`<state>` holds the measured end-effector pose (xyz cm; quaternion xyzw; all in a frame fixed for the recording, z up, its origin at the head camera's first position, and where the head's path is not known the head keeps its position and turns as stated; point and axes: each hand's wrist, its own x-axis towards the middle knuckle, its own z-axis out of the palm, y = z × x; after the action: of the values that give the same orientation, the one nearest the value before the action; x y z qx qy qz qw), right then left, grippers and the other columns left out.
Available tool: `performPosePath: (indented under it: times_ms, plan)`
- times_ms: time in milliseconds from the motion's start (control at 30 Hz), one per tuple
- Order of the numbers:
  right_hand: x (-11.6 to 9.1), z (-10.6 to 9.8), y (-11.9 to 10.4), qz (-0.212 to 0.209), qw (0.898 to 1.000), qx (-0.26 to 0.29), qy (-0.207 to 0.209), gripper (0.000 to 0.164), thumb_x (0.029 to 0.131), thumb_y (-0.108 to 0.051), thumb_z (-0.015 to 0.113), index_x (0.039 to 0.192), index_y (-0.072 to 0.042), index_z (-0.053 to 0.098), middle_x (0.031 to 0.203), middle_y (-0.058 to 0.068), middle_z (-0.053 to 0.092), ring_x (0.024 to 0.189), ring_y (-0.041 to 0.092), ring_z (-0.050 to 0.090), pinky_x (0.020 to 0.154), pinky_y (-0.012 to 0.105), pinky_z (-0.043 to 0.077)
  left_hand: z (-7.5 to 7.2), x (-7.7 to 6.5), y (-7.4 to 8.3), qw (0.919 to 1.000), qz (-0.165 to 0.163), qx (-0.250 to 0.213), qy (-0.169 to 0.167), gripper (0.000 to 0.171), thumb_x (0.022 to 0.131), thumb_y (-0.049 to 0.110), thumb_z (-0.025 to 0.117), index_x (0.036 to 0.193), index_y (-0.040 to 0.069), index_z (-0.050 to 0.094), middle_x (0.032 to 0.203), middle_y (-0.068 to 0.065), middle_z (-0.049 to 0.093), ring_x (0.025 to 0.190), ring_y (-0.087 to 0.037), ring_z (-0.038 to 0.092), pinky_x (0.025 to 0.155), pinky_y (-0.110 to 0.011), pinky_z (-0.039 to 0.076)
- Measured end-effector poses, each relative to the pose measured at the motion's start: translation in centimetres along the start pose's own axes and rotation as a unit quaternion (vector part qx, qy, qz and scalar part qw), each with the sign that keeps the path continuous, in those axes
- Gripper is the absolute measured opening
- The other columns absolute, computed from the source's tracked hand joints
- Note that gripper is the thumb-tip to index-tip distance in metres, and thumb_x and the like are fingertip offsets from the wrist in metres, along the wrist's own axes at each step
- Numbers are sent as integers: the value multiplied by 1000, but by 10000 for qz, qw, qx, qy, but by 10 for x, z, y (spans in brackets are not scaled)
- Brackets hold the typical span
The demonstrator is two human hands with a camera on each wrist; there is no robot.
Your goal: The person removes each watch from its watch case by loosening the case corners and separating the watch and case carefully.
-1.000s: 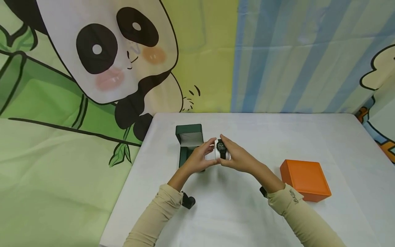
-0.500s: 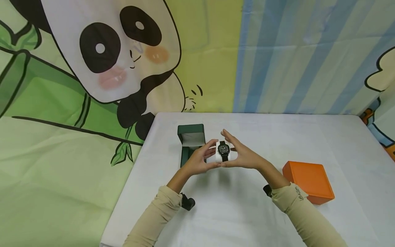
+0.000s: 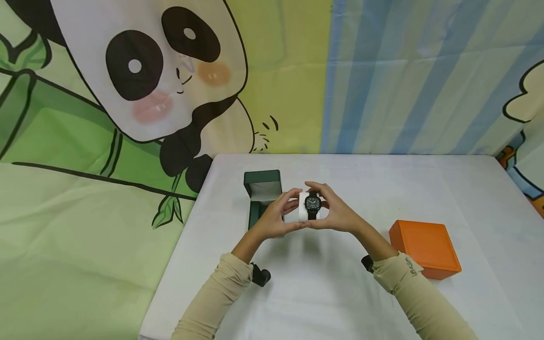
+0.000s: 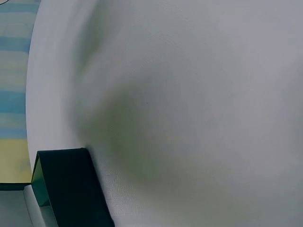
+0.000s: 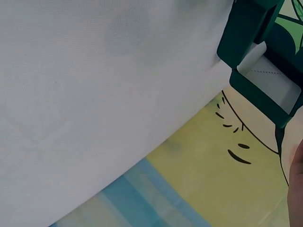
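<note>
A black wristwatch (image 3: pixel 312 203) with a dark square-looking dial is wrapped round a white cushion (image 3: pixel 302 208), held above the table in the head view. My left hand (image 3: pixel 272 221) holds the cushion from the left, thumb below and fingers above. From the other side my right hand (image 3: pixel 337 213) grips the watch and cushion, its thumb near the left thumb. Just behind the left hand stands a green watch box (image 3: pixel 262 177) with its lid up and a pale lining. The left wrist view shows part of this box (image 4: pixel 73 189) but not the hand. A sliver of hand (image 5: pixel 296 189) edges into the right wrist view.
An orange box (image 3: pixel 425 245) sits on the right of the white-covered table (image 3: pixel 323 293), beside the right forearm. A printed panda curtain (image 3: pixel 289 94) hangs behind the table's far edge. Black wrist cameras (image 3: pixel 260 275) are strapped near both sleeves.
The watch has shifted slightly right, and its dial now shows more fully. My right hand has moved a little to the right, while the left hand has barely moved. Both boxes stay put.
</note>
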<state>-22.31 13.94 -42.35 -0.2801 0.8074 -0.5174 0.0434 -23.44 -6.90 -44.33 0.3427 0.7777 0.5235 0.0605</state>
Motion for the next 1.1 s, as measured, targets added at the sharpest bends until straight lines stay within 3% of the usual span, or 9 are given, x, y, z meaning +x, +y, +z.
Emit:
performPosePath:
  times_ms: [100,333,567,733,867,1100]
  plan:
    - [1,3,-3,1,9999,-148,64,85,73,-13,76,142,-9,27,136,15,36,116,25,43,91,49,44,-1,-1,-1,9998,37,64,177,76,75,13,75,138,14,33,132,-16,41,122,-28,48,98,-30,41]
    - [2,7,-11,0,9943,-1065,104,80,76,-19,70,142,-3,28,141,17,36,115,27,50,89,44,47,-4,-2,-5,9993,110,98,351,75,75,11,75,137,10,34,131,-21,42,121,-29,49,97,-29,42]
    - [1,9,-15,-89,9926,-1203,109,78,75,-14,67,141,2,28,139,20,39,110,27,54,87,44,48,-4,-2,-3,9994,-91,161,297,75,74,8,75,137,5,35,132,-18,42,122,-30,48,97,-32,42]
    - [2,11,-16,-59,9933,-1146,95,77,74,-11,64,140,1,28,135,21,43,108,28,56,86,43,48,-9,-4,15,9993,-64,245,258,72,75,2,72,135,-5,34,130,-26,43,119,-35,50,94,-39,44]
    - [0,10,-15,17,9943,-1058,-93,79,75,-13,66,142,-4,26,140,17,38,113,26,51,89,44,46,-13,-9,27,9997,-7,145,203,69,75,0,71,134,-8,34,127,-29,44,116,-38,51,92,-42,45]
    - [1,5,-12,-81,9994,83,-321,90,73,-13,75,145,-16,20,140,14,36,119,28,44,95,48,41,-13,-12,26,9989,138,-447,93,71,74,-5,70,134,-11,32,128,-31,41,117,-41,49,94,-44,42]
